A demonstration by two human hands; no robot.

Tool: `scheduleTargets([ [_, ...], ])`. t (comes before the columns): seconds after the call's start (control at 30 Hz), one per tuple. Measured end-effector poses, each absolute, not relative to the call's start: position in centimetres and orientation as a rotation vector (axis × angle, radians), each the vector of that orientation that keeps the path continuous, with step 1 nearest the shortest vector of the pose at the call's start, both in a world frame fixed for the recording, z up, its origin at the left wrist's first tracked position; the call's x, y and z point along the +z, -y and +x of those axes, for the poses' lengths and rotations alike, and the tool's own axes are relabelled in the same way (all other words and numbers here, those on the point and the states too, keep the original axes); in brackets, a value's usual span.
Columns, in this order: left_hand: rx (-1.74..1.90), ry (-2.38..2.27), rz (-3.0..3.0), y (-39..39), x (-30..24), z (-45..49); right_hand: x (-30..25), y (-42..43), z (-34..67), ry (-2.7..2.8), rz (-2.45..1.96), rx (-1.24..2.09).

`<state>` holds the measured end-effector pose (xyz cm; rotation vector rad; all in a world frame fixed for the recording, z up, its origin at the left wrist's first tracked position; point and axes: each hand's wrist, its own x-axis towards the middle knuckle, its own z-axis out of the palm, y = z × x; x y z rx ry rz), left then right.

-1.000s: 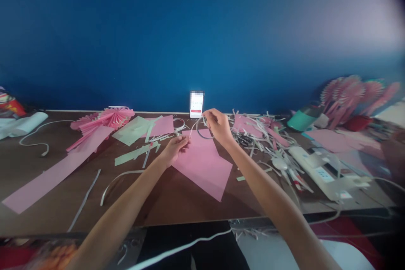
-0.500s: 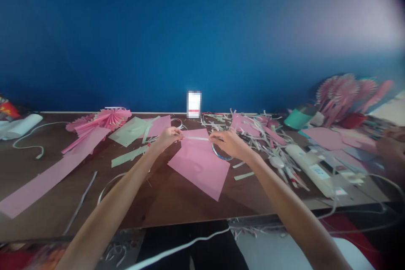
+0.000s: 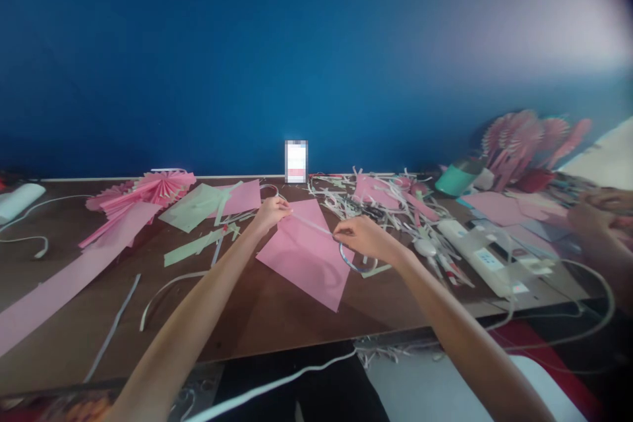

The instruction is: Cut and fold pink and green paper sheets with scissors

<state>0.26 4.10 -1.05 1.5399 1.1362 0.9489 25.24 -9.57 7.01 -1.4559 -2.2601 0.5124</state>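
Note:
A thin whitish strip of tape [image 3: 312, 223] is stretched between my two hands, slanting down to the right. My left hand [image 3: 273, 212] pinches its far-left end, just over the upper edge of the pink paper [image 3: 301, 267]. At the other end, the closed fingers of my right hand [image 3: 363, 237] grip the strip. Beneath that hand hangs a thin bluish ring [image 3: 353, 265], which looks like a tape roll; how it joins the strip is hidden. The pink paper lies flat on the brown table, its pieces overlapping, with shadows of the hands across it.
Pleated pink paper fans [image 3: 161, 191] lie left beside a long pink strip [image 3: 93, 270]. Green sheets [image 3: 192, 208] are near them. A heap of paper strips [image 3: 395, 204] covers the back right, beside a power strip [image 3: 487, 260]. Another person's hand [image 3: 593, 217] shows far right.
My right hand has moved down and slightly right, so the strip is longer and now slants. The ring has come down with it. The whole view has shifted a little.

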Motion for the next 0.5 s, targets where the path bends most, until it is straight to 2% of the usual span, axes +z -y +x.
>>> scheduleTargets([
  [0.5, 1.020, -1.272, 1.640, -3.5, -2.0, 0.4, 5.8, 12.0, 28.4, 2.430, -1.480, 0.448],
])
